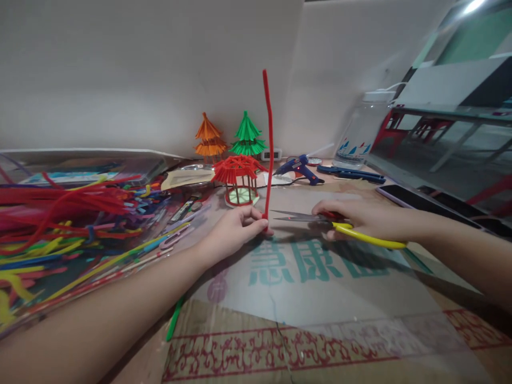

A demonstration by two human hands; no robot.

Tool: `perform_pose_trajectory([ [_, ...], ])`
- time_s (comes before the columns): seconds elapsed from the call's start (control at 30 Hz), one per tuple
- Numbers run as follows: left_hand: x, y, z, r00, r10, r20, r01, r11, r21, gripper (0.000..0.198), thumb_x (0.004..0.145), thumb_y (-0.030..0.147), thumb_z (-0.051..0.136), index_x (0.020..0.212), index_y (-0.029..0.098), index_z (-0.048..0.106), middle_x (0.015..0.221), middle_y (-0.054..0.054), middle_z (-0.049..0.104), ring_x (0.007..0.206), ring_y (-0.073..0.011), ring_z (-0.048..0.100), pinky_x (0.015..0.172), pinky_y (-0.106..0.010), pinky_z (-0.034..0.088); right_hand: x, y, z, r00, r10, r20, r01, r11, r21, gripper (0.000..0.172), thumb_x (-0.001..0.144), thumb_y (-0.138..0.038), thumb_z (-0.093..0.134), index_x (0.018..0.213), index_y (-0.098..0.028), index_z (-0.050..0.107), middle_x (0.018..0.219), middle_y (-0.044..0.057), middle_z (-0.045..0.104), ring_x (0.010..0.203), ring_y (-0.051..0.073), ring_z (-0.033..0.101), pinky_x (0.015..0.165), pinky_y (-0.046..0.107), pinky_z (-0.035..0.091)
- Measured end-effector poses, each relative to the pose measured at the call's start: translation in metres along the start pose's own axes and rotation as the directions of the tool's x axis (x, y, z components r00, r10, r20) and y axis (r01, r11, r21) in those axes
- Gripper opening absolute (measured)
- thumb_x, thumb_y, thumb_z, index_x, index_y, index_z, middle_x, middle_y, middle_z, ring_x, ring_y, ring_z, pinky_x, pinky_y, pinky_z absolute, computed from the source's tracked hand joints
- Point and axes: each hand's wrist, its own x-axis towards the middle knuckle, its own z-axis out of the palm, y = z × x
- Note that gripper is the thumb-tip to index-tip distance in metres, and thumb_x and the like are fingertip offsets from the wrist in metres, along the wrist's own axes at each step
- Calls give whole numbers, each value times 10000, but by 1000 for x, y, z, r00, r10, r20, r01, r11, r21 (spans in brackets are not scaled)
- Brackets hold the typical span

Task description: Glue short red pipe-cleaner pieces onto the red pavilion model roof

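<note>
My left hand (244,226) pinches the lower end of a long red pipe cleaner (269,133), which stands nearly upright with a slight bend. In my right hand (348,216) is a pair of scissors (352,233) with yellow handles. The blades are a little apart and point left toward the base of the pipe cleaner, beside it. Just behind my left hand stands a small pavilion (240,178) with a red fringed roof, brown posts and a pale green base. Farther back are an orange tiered roof (209,138) and a green one (247,136).
Many coloured pipe cleaners (72,213) are heaped at the left. A blue glue gun (300,168), dark blue pliers (352,174) and a clear bottle (360,130) stand or lie at the back right. A phone (424,205) lies at the right. A printed translucent sheet (312,298) covers the tabletop.
</note>
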Motion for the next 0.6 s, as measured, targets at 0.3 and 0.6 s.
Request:
perform_pose_trajectory([
  [0.3, 0, -1, 1, 994, 100, 31, -104, 987, 125, 166, 842, 328, 640, 762, 187, 604, 798, -41, 761, 760, -175, 711, 718, -270, 521, 8, -20, 3, 992, 92, 86, -96, 995, 36, 374, 830, -556, 635, 1044, -249, 634, 953, 53, 675, 835, 247, 611, 687, 333, 446],
  [0.6, -1, -3, 1, 994, 83, 68, -89, 993, 83, 161, 861, 319, 633, 796, 192, 561, 822, -40, 777, 789, -170, 723, 736, -265, 516, 9, -21, 2, 987, 103, 120, -116, 988, 105, 404, 802, -553, 672, 1057, -240, 654, 965, 51, 700, 850, 247, 622, 715, 343, 453],
])
